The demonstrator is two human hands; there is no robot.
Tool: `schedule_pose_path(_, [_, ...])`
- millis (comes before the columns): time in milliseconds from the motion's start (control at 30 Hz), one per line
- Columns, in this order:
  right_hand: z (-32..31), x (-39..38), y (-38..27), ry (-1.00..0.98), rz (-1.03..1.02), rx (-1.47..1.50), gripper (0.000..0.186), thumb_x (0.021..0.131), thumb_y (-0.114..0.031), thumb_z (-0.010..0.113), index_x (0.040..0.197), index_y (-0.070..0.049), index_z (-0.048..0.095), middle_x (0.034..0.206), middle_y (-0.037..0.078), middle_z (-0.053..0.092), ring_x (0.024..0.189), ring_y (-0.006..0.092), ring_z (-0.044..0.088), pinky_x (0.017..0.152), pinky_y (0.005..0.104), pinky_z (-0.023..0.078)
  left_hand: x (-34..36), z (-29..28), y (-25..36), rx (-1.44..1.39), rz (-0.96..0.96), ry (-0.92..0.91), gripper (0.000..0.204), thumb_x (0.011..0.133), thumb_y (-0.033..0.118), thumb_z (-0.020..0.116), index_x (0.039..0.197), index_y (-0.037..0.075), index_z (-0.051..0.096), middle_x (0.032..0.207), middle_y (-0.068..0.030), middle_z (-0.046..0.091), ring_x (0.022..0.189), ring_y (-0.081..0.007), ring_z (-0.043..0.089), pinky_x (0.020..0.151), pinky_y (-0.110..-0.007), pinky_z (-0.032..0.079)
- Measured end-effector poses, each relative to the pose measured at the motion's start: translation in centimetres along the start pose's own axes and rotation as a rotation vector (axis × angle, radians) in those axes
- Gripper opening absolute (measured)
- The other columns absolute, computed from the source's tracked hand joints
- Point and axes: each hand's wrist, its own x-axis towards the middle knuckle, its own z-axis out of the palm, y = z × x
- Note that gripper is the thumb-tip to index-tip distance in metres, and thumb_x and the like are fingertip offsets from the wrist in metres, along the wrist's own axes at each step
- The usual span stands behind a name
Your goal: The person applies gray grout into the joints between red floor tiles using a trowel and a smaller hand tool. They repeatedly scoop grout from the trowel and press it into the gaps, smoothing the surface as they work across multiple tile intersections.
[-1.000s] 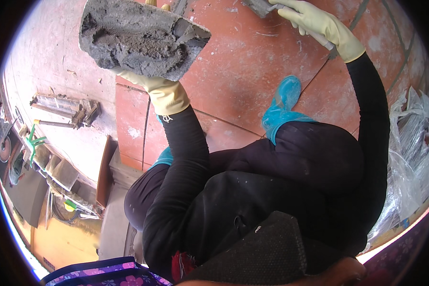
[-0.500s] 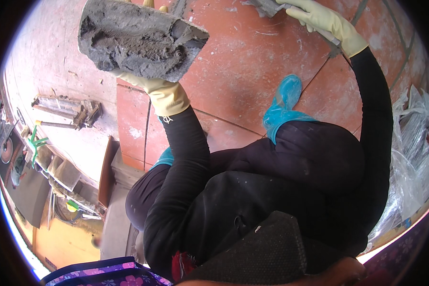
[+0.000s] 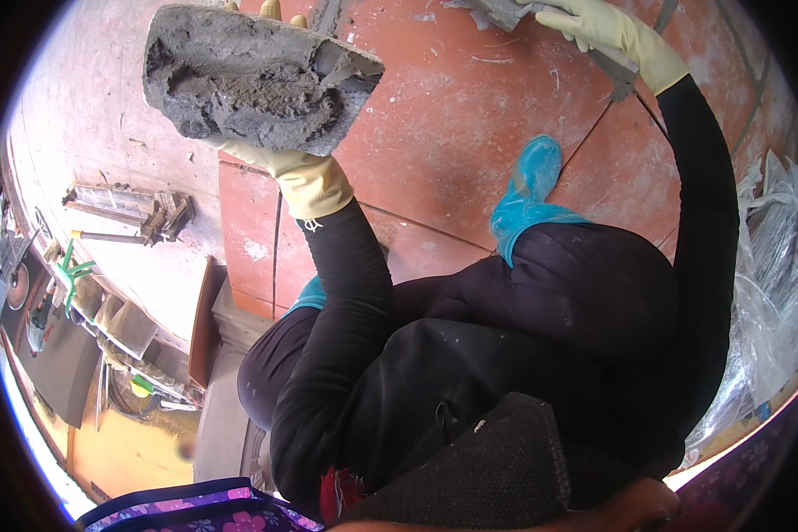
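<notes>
My left hand (image 3: 310, 182), in a pale yellow glove, holds up a board (image 3: 262, 75) heaped with wet grey mortar; its fingertips show past the board's far edge. At the upper right my gloved right hand (image 3: 621, 40) is closed on a flat metal trowel (image 3: 612, 71), low over the red floor tiles (image 3: 434, 124). Grey mortar (image 3: 501, 13) lies by the trowel's far end. Dark joints run between the tiles, some with grey material in them. My bent legs show below, with a turquoise boot (image 3: 532, 173) on the tiles between my hands.
At the left, a mortar-crusted metal tool (image 3: 124, 208) lies on pale concrete (image 3: 124, 97), beside assorted tools and scraps (image 3: 106, 310) and a brown board (image 3: 202, 324). Crumpled clear plastic sheeting (image 3: 758, 293) lies to my right.
My right hand has edged up and to the right with the trowel. The mortar board in my left hand has shifted very slightly left and upward.
</notes>
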Motion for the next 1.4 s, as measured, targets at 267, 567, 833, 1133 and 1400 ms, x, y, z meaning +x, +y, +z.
schedule_pose_path(267, [-0.1, -0.4, 0.6, 0.095, 0.009, 0.055, 0.046, 0.100, -0.028, 0.059, 0.142, -0.009, 0.057, 0.088, 0.005, 0.065, 0.067, 0.0120, 0.057, 0.063, 0.0290, 0.050, 0.1, 1.0, -0.8, -0.063, -0.040, -0.028, 0.113, 0.081, 0.083, 0.054, 0.159, 0.008, 0.019, 0.159, -0.0314, 0.024, 0.146, -0.0487, 0.028, 0.120, -0.061, 0.031])
schedule_pose_path(567, [0.3, 0.0, 2.2, -0.024, 0.001, 0.019, 0.047, 0.099, -0.030, 0.060, 0.141, -0.010, 0.058, 0.088, 0.004, 0.063, 0.070, 0.0119, 0.057, 0.063, 0.0297, 0.050, 0.3, 3.2, -1.3, 0.944, 0.048, 0.329, 0.117, 0.080, 0.082, 0.058, 0.159, 0.006, 0.016, 0.158, -0.0344, 0.023, 0.145, -0.0506, 0.030, 0.119, -0.061, 0.031])
schedule_pose_path(833, [0.0, 0.1, 3.4, 0.021, -0.047, 0.092, 0.046, 0.099, -0.029, 0.060, 0.141, -0.010, 0.058, 0.088, 0.003, 0.063, 0.071, 0.0116, 0.056, 0.064, 0.0288, 0.051, 0.3, 1.7, -0.8, 0.555, 0.072, 0.234, 0.117, 0.080, 0.080, 0.059, 0.160, 0.008, 0.015, 0.158, -0.0341, 0.023, 0.141, -0.0525, 0.036, 0.114, -0.064, 0.036])
schedule_pose_path(1133, [0.0, 0.2, 2.9, 0.065, -0.034, 0.077, 0.046, 0.099, -0.028, 0.060, 0.141, -0.009, 0.059, 0.097, 0.005, 0.068, 0.072, 0.0118, 0.058, 0.064, 0.0291, 0.051, 0.4, 2.1, -1.0, 0.807, 0.076, 0.298, 0.113, 0.082, 0.079, 0.058, 0.160, 0.009, 0.016, 0.158, -0.0343, 0.023, 0.141, -0.0529, 0.035, 0.115, -0.064, 0.034])
schedule_pose_path(1400, [1.4, 1.5, -0.7, 0.016, -0.079, -0.013, 0.047, 0.100, -0.031, 0.058, 0.141, -0.008, 0.058, 0.097, 0.009, 0.070, 0.070, 0.0146, 0.060, 0.064, 0.0305, 0.052, 0.3, 2.3, -1.4, -0.262, -0.020, 0.014, 0.104, 0.085, 0.078, 0.054, 0.161, 0.018, 0.017, 0.161, -0.0304, 0.019, 0.146, -0.0526, 0.026, 0.117, -0.070, 0.026])
